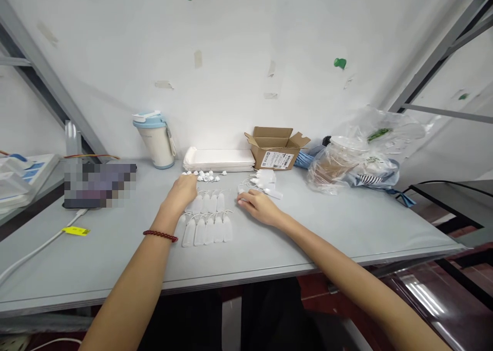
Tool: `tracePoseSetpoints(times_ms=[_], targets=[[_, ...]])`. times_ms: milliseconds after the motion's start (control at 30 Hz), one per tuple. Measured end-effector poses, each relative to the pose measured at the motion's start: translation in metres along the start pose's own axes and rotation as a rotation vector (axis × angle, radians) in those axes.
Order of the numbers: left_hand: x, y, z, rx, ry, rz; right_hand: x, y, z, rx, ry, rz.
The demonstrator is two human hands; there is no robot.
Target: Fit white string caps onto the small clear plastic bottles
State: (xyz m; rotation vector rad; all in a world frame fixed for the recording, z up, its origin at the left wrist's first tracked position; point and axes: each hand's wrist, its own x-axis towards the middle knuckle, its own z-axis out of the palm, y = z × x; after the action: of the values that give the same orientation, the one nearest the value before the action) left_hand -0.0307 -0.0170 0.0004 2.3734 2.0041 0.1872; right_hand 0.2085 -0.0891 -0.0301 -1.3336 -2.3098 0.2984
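My left hand (185, 190) reaches to the near left of a loose pile of small white caps (208, 176). Its fingers are bent together, and whatever is between them is hidden. Below and beside it, small translucent plastic bottles (209, 231) lie flat in two rows, each with a thin curved strap at the top. To the right of these rows, my right hand (260, 206) rests low over the table, fingers curled and closed. A small white piece shows at its fingertips; I cannot make out what they hold. Just beyond it lies a heap of similar bottles (265, 179) with straps.
Behind the caps lies a stack of white sheets (223, 159), beside an open cardboard box (275, 150). A tumbler (157, 143) stands back left, near a blurred-out dark device (98, 185) with a white cable. Plastic-wrapped items (335, 163) sit on the right of the grey table (327, 233).
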Motion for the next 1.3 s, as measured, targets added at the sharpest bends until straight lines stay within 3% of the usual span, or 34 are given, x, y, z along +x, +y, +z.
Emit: tracePoseSetpoints(times_ms=[133, 233, 333, 433, 533, 633, 800, 1067, 1300], targets=[[-0.001, -0.001, -0.002, 0.004, 0.022, -0.001, -0.002, 0.002, -0.001, 0.054, 0.077, 0.013], [0.000, 0.004, -0.010, -0.082, 0.106, 0.016, -0.002, 0.002, -0.002, 0.098, 0.122, -0.034], [-0.005, 0.018, -0.020, -0.491, 0.195, 0.037, -0.002, -0.001, -0.003, 0.116, 0.146, -0.081], [-0.016, 0.042, -0.023, -0.987, 0.083, 0.046, -0.003, -0.004, -0.003, 0.122, 0.150, -0.118], [-0.027, 0.065, -0.018, -1.252, -0.017, 0.044, -0.004, -0.006, -0.003, 0.135, 0.153, -0.153], [-0.032, 0.077, -0.012, -1.407, -0.034, -0.003, -0.006, -0.008, -0.002, 0.156, 0.146, -0.177], [-0.033, 0.077, -0.008, -1.511, -0.153, 0.028, -0.007, -0.009, -0.002, 0.162, 0.148, -0.217], [-0.041, 0.085, -0.013, -1.513, -0.212, 0.033, -0.009, -0.015, -0.009, 0.195, 0.177, -0.209], [-0.036, 0.079, -0.010, -1.556, -0.177, 0.086, -0.009, -0.018, -0.018, 0.446, 0.204, -0.031]])
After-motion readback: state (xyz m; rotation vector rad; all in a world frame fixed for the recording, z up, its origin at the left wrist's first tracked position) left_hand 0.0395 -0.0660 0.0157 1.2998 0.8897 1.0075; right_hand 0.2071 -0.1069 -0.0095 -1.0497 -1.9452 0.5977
